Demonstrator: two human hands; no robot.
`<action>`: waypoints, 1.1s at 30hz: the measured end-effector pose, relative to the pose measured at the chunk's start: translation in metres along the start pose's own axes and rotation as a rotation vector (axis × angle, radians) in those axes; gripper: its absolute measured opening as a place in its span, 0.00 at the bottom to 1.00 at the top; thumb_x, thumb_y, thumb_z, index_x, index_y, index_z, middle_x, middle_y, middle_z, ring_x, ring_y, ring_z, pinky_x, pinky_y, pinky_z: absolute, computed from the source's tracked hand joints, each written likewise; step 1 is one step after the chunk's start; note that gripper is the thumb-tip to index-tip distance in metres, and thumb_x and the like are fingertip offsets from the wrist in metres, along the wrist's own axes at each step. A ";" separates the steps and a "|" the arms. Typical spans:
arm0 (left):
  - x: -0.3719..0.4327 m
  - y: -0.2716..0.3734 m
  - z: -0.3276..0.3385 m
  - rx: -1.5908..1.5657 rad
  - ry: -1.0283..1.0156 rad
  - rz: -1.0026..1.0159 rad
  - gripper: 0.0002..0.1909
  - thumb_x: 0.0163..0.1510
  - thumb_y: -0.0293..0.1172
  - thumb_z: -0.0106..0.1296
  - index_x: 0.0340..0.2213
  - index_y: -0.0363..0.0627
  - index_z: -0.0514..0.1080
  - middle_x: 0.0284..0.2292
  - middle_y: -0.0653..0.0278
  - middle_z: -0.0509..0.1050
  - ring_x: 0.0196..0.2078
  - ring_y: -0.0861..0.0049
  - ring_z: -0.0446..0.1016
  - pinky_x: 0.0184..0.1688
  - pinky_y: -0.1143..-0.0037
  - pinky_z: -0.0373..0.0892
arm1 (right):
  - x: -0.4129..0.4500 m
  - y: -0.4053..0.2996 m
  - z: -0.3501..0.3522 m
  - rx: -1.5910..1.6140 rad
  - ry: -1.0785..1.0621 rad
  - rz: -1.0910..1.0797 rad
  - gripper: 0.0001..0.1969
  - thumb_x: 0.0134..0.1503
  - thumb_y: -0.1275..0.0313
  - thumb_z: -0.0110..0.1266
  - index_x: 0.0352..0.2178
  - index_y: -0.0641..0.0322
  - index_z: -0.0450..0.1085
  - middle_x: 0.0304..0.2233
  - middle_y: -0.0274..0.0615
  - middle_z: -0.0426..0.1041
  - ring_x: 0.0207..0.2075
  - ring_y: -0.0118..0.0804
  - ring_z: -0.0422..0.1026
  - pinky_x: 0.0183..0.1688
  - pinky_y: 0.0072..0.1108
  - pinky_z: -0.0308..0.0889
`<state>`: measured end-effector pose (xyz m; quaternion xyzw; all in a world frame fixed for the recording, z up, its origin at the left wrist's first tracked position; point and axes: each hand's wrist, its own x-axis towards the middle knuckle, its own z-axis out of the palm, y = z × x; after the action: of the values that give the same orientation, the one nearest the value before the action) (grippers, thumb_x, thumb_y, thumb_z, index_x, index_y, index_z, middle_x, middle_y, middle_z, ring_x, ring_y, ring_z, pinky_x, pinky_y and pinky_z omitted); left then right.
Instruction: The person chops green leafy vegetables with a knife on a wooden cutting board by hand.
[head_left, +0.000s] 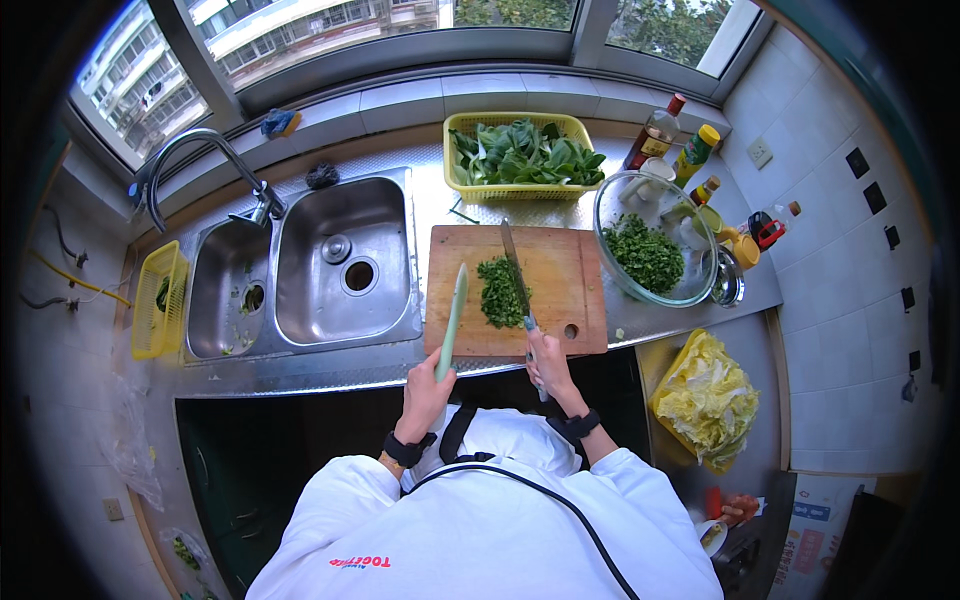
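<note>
My left hand (428, 397) grips a pale green, long flat utensil (454, 319), its tip pointing away from me over the left part of a wooden cutting board (559, 262). Whether it is a knife or a spatula I cannot tell. In my right hand (550, 365) is a kitchen knife (514, 259) with a patterned handle, its blade reaching across the board. Finely chopped greens (501, 294) lie in a heap between the two tools, against the knife's left side. Some of the heap is hidden under the blade.
Behind the board stands a yellow basket (517, 192) of leafy greens. A glass bowl (701, 289) of chopped greens overlaps the board's right edge, near several bottles (694, 154). A double steel sink (341, 311) is at left. Cut cabbage (709, 394) fills a yellow container at right.
</note>
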<state>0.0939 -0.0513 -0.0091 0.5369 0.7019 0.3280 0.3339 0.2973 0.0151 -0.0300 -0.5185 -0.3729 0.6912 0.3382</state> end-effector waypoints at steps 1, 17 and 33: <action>0.000 0.000 0.000 -0.011 0.000 -0.001 0.17 0.42 0.30 0.46 0.38 0.39 0.65 0.22 0.43 0.68 0.28 0.51 0.69 0.28 0.65 0.64 | 0.000 -0.002 0.003 0.007 -0.008 -0.041 0.21 0.53 0.53 0.40 0.16 0.57 0.53 0.06 0.27 0.50 0.04 0.20 0.51 0.05 0.13 0.46; -0.005 -0.011 0.004 0.057 0.015 -0.036 0.18 0.43 0.33 0.46 0.38 0.37 0.64 0.26 0.44 0.70 0.31 0.52 0.69 0.33 0.64 0.65 | 0.004 0.007 0.021 -0.020 0.001 -0.103 0.21 0.53 0.52 0.40 0.17 0.57 0.53 0.06 0.27 0.50 0.04 0.19 0.51 0.06 0.13 0.46; -0.005 -0.010 0.002 0.086 -0.031 -0.060 0.17 0.44 0.34 0.45 0.36 0.37 0.64 0.25 0.45 0.70 0.31 0.52 0.69 0.32 0.63 0.64 | 0.001 0.008 0.033 -0.023 -0.050 -0.036 0.20 0.54 0.54 0.40 0.18 0.58 0.54 0.06 0.27 0.51 0.04 0.19 0.50 0.05 0.13 0.46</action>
<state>0.0907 -0.0584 -0.0177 0.5345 0.7259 0.2789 0.3311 0.2642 0.0064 -0.0315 -0.4983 -0.3985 0.6932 0.3351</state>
